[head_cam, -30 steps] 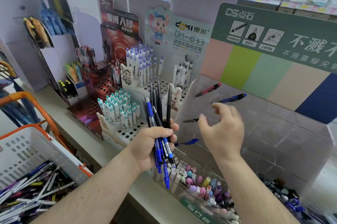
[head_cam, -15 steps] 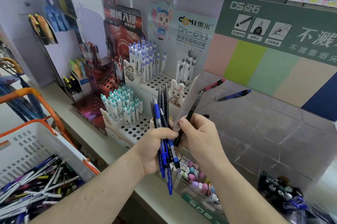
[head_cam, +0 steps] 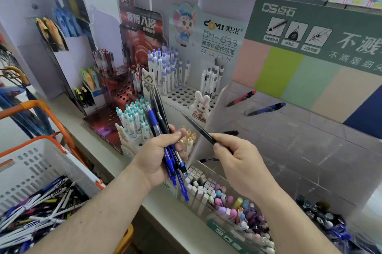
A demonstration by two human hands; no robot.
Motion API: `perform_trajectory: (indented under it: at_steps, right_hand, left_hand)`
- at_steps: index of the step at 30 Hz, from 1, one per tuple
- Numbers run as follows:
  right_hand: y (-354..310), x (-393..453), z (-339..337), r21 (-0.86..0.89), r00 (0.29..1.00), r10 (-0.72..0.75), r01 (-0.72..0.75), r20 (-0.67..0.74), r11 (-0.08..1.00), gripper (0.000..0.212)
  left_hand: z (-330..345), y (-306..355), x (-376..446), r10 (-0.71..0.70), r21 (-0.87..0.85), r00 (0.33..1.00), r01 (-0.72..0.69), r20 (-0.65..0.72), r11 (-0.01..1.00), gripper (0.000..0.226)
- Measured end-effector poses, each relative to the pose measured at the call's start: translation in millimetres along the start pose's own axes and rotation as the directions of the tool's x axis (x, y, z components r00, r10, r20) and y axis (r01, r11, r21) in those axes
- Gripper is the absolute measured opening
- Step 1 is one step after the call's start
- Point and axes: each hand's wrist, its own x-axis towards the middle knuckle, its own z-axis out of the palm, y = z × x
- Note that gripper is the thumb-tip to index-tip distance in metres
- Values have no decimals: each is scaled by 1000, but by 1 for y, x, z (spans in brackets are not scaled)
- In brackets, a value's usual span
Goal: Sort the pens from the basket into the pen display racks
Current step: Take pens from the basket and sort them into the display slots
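Sorting step: left hand point(head_cam: 157, 156) grip closed around pen bundle point(head_cam: 163, 129); right hand point(head_cam: 237, 160) grip pinching black pen point(head_cam: 198, 127), next needing a slot in clear rack point(head_cam: 310, 150).

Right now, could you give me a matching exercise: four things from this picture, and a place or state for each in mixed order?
Things:
1. bundle of pens
2. single black pen
3. red pen
4. white basket

Places:
A. standing in the clear rack
B. gripped by the left hand
C. lower left, filled with loose pens
D. pinched by the right hand

Pairs: 1-B, 2-D, 3-A, 4-C
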Motion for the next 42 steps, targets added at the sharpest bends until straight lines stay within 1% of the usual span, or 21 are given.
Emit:
perform_trajectory:
  at_steps: [3,8,10,13,14,17,18,20,23,26,30,33,36,37,39,42]
  right_hand:
    - [2,-3,1,-156,997,-69,72,22,985,39]
    - [6,-4,-1,-150,995,-97,95,-8,984,46]
    - [6,-4,-1,-166,995,-101,97,-17,981,46]
    - [6,-5,-4,-147,998,-58,54,-21,988,43]
    - [4,-6,-5,-113,999,-34,30,-28,993,40]
    - [0,-7,-12,51,994,39,-34,-97,998,23]
    - [0,-7,-13,114,990,54,-39,-132,993,18]
    - [2,-7,-16,255,971,108,-51,-212,966,12]
    - [5,-10,-13,444,936,214,-72,-278,893,19]
    - [2,-10,-7,567,905,289,-68,-311,821,23]
    - [0,-10,-3,578,839,364,-74,-405,813,17]
    - [-3,-11,0,609,795,416,-76,-441,789,14]
    - [-6,-11,0,661,739,460,-26,-493,750,13]
    - [-8,-11,-2,652,706,459,6,-539,758,13]
    - [-11,-11,-8,576,624,423,53,-656,815,12]
    - [-11,-8,-12,381,505,298,67,-810,922,15]
  left_hand:
    - [-1,3,1,23,-72,999,-21,23,997,10]
    - [1,2,-1,1,-157,1000,4,30,988,8]
    - [1,1,-1,-12,-186,999,19,42,982,17]
    - [0,1,0,-31,-200,999,37,34,979,10]
    - [-2,1,1,-38,-206,998,46,44,977,16]
    - [-8,4,5,-39,-251,993,66,112,966,59]
    - [-11,6,7,-31,-262,992,63,122,963,65]
    - [-15,9,9,-24,-286,992,60,126,956,68]
    - [-18,9,11,-52,-318,987,98,149,943,66]
    - [-17,7,10,-90,-310,982,139,167,941,65]
    - [-15,6,11,-152,-323,967,214,207,922,66]
    - [-13,7,13,-182,-341,951,262,249,903,65]
    - [-15,9,14,-203,-310,939,288,279,906,61]
    - [-17,10,15,-215,-291,935,297,281,909,61]
    - [-20,12,17,-237,-244,928,310,287,919,61]
    - [-24,15,18,-265,-153,921,317,287,936,56]
